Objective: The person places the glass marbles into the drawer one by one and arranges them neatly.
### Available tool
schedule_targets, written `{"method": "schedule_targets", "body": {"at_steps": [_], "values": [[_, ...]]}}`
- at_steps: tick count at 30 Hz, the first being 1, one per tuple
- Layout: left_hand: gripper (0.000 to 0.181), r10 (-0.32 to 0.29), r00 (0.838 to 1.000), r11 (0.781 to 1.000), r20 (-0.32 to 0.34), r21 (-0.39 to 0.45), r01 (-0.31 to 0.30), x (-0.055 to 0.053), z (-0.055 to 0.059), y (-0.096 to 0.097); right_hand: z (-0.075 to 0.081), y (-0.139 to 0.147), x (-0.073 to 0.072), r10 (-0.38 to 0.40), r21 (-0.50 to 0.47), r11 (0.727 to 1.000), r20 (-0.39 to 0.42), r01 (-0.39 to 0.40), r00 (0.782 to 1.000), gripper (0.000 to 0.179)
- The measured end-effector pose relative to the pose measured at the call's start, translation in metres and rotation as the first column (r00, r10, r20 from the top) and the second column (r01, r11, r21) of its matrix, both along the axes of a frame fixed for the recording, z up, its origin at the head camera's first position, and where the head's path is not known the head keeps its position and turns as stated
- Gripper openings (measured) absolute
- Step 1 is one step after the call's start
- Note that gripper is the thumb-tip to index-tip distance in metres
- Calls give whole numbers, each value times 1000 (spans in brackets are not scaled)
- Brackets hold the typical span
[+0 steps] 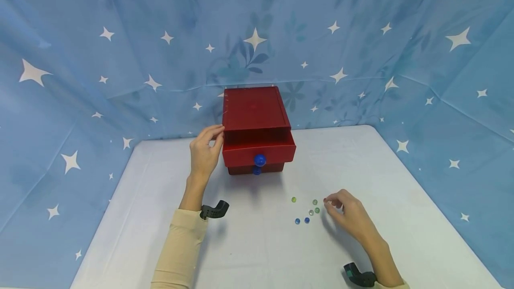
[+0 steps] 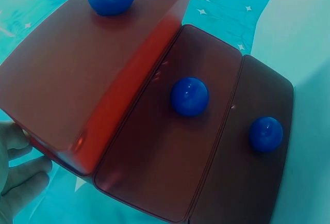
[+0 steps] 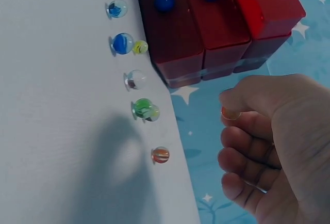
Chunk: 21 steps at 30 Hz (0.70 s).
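A red box of three stacked drawers (image 1: 254, 110) has its top drawer (image 1: 241, 156) pulled out. My left hand (image 1: 205, 148) is at the box's left side, its fingertips by the upper front corner, with fingers fairly straight in the left wrist view. Over the table, my right hand (image 1: 351, 215) pinches an orange marble (image 3: 231, 114) between thumb and index finger, the other fingers curled. Several glass marbles lie below: a blue one (image 3: 122, 43), a green one (image 3: 143, 107), a yellow one (image 3: 140, 47) and an orange-striped one (image 3: 161, 155). The drawer's contents cannot be made out.
Round blue knobs (image 2: 190, 96) stick out from the drawer fronts. A white cloth-covered table (image 1: 249, 249) bears everything. Behind and beside it hangs a blue curtain (image 1: 168, 66) with white stars. Black wrist straps (image 1: 214, 209) sit on both wrists.
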<state>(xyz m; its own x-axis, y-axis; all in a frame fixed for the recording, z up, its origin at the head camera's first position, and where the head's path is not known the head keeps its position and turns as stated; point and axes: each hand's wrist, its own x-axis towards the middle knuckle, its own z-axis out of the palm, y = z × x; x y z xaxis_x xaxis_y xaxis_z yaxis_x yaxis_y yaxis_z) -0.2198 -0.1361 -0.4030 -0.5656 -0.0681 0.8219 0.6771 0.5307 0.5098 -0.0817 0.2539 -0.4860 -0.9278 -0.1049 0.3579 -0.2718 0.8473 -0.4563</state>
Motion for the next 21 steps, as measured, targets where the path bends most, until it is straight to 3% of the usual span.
{"method": "schedule_targets", "body": {"at_steps": [21], "values": [[18,0,1000,1000,1,-7,0,0,0,0,24,-8,-9,7,-2,1000,-101,-7,995,12]]}}
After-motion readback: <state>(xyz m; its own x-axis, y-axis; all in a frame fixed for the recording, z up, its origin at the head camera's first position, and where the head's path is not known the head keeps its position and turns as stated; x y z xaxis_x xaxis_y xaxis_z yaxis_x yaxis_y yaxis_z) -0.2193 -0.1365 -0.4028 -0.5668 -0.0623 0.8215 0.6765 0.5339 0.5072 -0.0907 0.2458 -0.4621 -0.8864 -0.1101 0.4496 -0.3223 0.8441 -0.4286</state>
